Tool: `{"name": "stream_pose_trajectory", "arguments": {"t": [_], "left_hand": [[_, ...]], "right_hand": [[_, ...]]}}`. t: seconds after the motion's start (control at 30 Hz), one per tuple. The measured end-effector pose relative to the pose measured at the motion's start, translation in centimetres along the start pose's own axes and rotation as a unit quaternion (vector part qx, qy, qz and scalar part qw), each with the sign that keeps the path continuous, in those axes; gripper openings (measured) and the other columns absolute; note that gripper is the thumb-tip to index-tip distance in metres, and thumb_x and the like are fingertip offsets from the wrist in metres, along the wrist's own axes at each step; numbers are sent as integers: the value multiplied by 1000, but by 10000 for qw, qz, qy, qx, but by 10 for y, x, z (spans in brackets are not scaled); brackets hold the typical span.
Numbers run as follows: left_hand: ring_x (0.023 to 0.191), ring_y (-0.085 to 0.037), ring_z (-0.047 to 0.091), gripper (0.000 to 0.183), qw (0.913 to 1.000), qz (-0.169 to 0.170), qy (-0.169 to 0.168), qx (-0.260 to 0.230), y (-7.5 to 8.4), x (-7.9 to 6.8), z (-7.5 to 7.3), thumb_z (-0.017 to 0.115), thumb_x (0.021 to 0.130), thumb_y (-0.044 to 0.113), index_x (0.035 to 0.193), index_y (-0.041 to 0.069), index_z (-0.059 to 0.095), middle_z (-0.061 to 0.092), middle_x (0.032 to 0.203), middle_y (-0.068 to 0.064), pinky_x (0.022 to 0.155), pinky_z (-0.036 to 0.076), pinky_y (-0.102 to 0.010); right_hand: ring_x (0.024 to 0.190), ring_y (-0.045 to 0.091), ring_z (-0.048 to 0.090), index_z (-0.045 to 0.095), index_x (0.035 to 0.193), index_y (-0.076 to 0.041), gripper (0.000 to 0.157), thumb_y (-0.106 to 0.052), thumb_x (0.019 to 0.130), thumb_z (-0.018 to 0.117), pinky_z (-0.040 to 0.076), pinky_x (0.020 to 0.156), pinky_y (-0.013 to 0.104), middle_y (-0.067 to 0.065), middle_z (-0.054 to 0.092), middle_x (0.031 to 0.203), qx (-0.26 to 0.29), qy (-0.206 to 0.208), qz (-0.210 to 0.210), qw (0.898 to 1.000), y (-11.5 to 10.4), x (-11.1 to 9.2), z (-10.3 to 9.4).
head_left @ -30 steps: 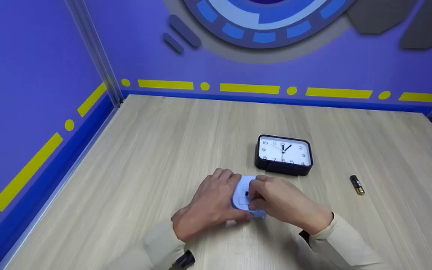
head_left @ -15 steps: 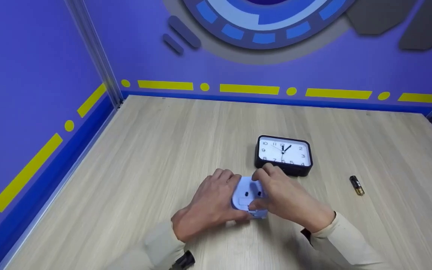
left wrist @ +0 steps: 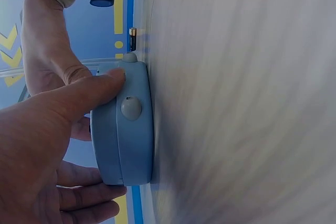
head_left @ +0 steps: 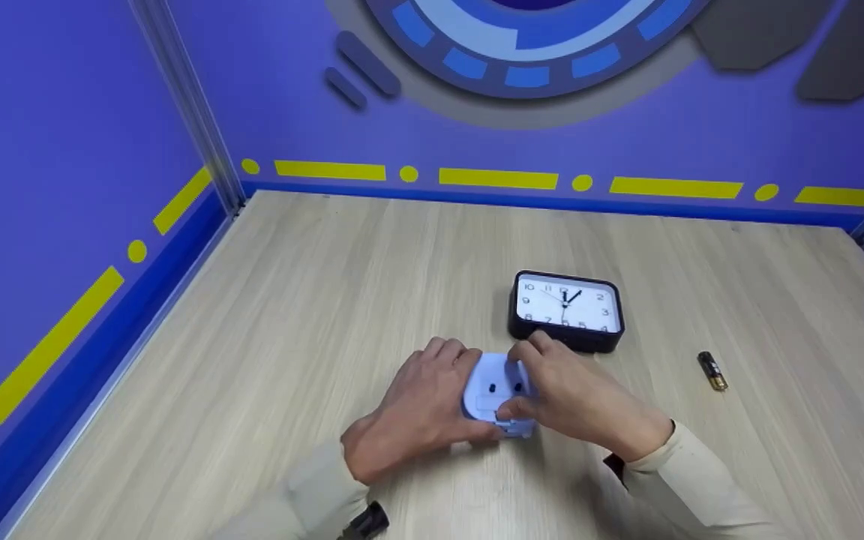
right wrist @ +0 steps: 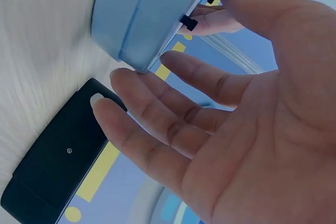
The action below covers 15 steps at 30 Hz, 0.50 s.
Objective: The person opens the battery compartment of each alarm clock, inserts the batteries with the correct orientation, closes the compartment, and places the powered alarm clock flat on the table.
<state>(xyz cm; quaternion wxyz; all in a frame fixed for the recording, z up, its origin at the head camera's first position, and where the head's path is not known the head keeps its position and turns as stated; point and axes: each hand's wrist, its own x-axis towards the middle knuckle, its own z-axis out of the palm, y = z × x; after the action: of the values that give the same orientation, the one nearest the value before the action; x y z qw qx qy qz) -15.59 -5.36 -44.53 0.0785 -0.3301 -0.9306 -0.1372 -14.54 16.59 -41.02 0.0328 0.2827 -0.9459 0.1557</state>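
Note:
A light-blue alarm clock (head_left: 486, 375) lies back up on the table, with two black knobs on its back and two grey feet on its near side. My left hand (head_left: 428, 394) grips it from the left, thumb along that near side, fingers round the far side. Above the clock's right part is my right hand (head_left: 571, 390). Its thumb (head_left: 516, 409) presses on the back near the outlined cover panel, while the loosely bent fingers (right wrist: 152, 129) reach past the clock's far right corner. The clock's front faces down, hidden.
Just beyond the hands lies a black rectangular clock (head_left: 567, 307), white dial upward, its near edge close to my right fingers. A black-and-gold battery (head_left: 712, 371) lies to the right. Blue panels (head_left: 342, 127) wall off the table's back and left side.
The right fingers have moved off the clock's back toward its far edge and opened out, uncovering the second black knob. Thumb, left hand and clock stay in about the same place.

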Motion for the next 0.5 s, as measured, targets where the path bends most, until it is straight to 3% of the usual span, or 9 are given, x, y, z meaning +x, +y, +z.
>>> {"name": "stream_pose_trajectory", "arguments": {"t": [0.5], "left_hand": [[108, -19, 52, 87, 9993, -86, -354, 13, 2, 0, -4, 78, 83, 69, 142, 7, 60, 60, 119, -4, 88, 49, -36]], "right_hand": [[75, 14, 49, 64, 116, 2, 56, -38, 87, 89, 45, 61, 31, 0, 49, 91, 21, -144, -71, 9999, 1, -1, -1]]}}
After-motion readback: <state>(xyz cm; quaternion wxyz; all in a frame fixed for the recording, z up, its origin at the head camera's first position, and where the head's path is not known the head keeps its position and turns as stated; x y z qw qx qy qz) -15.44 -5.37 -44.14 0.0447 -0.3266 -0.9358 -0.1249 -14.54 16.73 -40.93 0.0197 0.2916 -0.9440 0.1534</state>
